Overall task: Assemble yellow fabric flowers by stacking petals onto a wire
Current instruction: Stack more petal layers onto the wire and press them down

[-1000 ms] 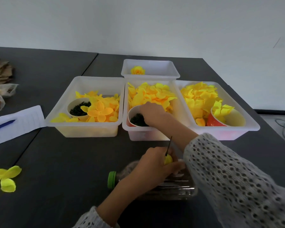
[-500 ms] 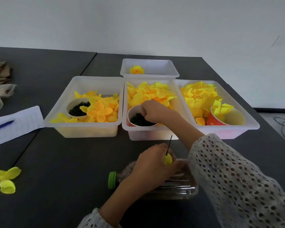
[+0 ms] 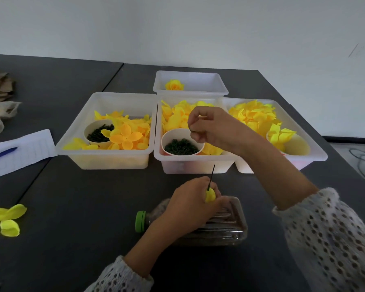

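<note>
So far one finished yellow flower (image 3: pixel 174 85) lies in the far small bin (image 3: pixel 216 81); the piece in hand is at an early stage. Left hand (image 3: pixel 190 204) has its grip closed round the base of a thin dark wire (image 3: pixel 211 177), which stands nearly upright and tilts slightly right. A single small yellow petal bud (image 3: pixel 210 195) sits low on the wire at the fingers. Most of the wire above it is bare.

Right hand (image 3: pixel 212 128) is raised over the middle bin (image 3: pixel 195 161), just above the paper cup (image 3: pixel 182 142) of small dark rings. Its grip is narrow, thumb and fingertips pinching a small dark piece (image 3: pixel 191 130), probably one ring from that cup; too small to confirm.

Judged step: thread the ring onto the wire tip, well apart from the right hand at present. Left to do: larger petals from the middle bin, the left bin (image 3: pixel 105 157) and the right bin (image 3: pixel 316 152), stacked in turn.

A clear bottle (image 3: pixel 223 228) with a green cap lies on its side on the tabletop (image 3: pixel 82 207), under the left hand. Loose petals (image 3: pixel 5 218) lie at the near left edge
</note>
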`<state>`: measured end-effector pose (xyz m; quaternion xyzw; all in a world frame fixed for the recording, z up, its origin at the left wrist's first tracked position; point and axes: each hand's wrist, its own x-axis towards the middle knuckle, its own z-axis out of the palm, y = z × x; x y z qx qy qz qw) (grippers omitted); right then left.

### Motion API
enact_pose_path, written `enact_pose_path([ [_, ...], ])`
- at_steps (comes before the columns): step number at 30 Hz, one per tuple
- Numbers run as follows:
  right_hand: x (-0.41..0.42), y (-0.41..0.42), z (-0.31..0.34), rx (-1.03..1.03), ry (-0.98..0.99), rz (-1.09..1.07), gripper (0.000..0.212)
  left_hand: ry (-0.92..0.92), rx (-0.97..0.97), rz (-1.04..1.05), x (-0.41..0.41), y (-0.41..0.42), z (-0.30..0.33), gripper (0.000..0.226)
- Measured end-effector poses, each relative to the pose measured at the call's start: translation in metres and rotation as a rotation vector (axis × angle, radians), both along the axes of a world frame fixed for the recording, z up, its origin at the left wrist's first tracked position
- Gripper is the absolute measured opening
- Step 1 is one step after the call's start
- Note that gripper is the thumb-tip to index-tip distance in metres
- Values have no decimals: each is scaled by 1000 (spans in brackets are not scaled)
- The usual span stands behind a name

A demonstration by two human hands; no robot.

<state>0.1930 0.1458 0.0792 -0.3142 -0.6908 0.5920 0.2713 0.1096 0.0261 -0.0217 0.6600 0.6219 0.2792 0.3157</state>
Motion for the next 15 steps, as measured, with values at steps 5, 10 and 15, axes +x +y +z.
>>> enact_pose_path([
  [5, 46, -25, 12, -404, 251, 248, 14, -4, -12, -2, 0, 1, 0, 33],
  [10, 61, -49, 8, -355, 221, 254, 11, -20, 28, 4, -1, 1, -5, 34],
  [15, 53, -59, 0, -269, 154, 140, 14, 2, 31, 8, -1, 3, -9, 38],
])
